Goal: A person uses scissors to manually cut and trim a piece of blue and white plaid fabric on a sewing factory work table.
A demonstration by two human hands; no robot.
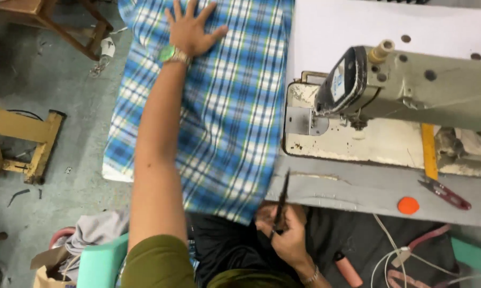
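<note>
We press our left hand [190,29], fingers spread wide and flat, on the far end of the blue plaid cloth [224,112] draped over the sewing table [357,189], left of the sewing machine [400,90]. Our right hand [283,232] grips dark scissors [280,205] at the near hem, so we judge it best to keep the cloth taut and cut along one stripe.

**One panel, one bag**

A small control panel with a bluish screen [338,81] sits on the dark end face of the sewing machine head [411,85], facing left; a brown paper bag [48,269] stands open on the floor at lower left.
</note>
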